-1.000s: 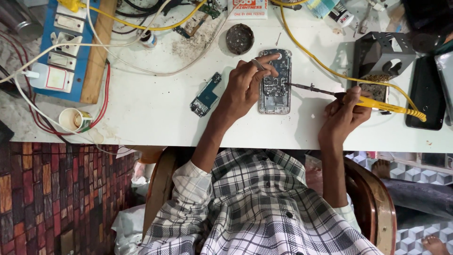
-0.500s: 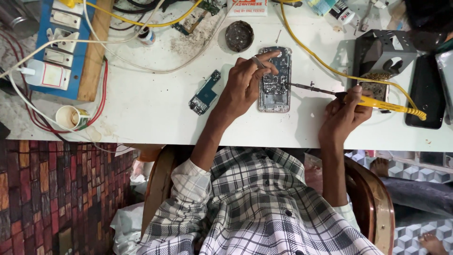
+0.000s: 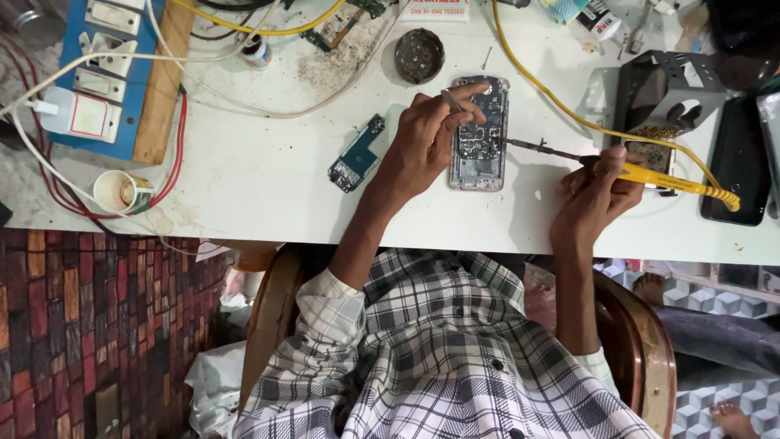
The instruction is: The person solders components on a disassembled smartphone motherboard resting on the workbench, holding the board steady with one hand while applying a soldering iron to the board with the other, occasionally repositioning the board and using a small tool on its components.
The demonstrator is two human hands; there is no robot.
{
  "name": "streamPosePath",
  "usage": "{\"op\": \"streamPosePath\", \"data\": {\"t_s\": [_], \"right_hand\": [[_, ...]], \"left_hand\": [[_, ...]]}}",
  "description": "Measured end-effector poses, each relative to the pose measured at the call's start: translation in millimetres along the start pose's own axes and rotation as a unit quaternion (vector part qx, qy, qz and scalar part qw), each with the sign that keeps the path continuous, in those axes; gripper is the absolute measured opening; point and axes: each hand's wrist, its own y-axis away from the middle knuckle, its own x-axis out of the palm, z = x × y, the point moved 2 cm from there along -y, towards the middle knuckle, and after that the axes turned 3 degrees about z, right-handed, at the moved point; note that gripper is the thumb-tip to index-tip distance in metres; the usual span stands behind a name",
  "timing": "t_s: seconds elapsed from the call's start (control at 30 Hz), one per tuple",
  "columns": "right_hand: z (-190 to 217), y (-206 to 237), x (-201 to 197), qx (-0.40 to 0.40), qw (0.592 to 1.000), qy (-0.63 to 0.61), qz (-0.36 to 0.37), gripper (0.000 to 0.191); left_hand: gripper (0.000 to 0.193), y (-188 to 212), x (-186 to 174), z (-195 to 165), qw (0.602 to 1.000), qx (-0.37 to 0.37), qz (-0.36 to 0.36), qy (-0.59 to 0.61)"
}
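Opened phone (image 3: 479,134), back off, circuitry bare, lies flat upper centre of the frame on the white worktop (image 3: 268,171). Left hand (image 3: 426,142) rests on it, grip closed on thin tweezers (image 3: 451,100). Right hand (image 3: 597,191) grips a yellow-handled soldering iron (image 3: 617,167), tip at the phone's right edge. Risk: tip slipping could bridge or scorch neighbouring parts; trailing yellow cable (image 3: 536,81) might tug the iron.

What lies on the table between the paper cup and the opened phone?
In the head view, between paper cup and opened phone lies a small blue circuit board; the rest is bare white table.
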Motion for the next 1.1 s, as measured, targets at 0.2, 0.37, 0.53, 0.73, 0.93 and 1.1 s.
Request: {"op": "streamPosePath", "data": {"t_s": [0.2,0.37,0.53,0.73,0.93,1.1], "right_hand": [[-0.5,-0.6,-1.0,0.020,0.999,-0.013,-0.033,0.032],[1.4,0.0,0.1,-0.010,1.000,0.016,0.000,0.035],[-1.7,-0.7,-1.1,-0.014,1.000,0.013,0.004,0.034],[-7.9,-2.4,-5.1,-0.006,1.000,-0.007,-0.015,0.032],[-6.0,-1.9,-3.9,-0.015,1.000,0.011,0.005,0.031],[-4.3,-1.1,-2.1,-0.018,1.000,0.008,0.015,0.030]], "left_hand": [[0.044,-0.9,1.2,2.0,1.000,0.030,-0.007,-0.001],[0.045,0.0,2.0,5.5,0.999,0.042,-0.009,0.007],[0.042,0.8,3.3,10.0,0.999,0.047,-0.010,0.007],[0.043,1.4,3.3,11.5,0.998,0.063,-0.016,0.001],[0.044,0.1,3.5,8.6,0.999,0.044,-0.014,-0.002],[0.043,0.8,2.1,7.7,1.000,0.023,-0.008,-0.001]]}}
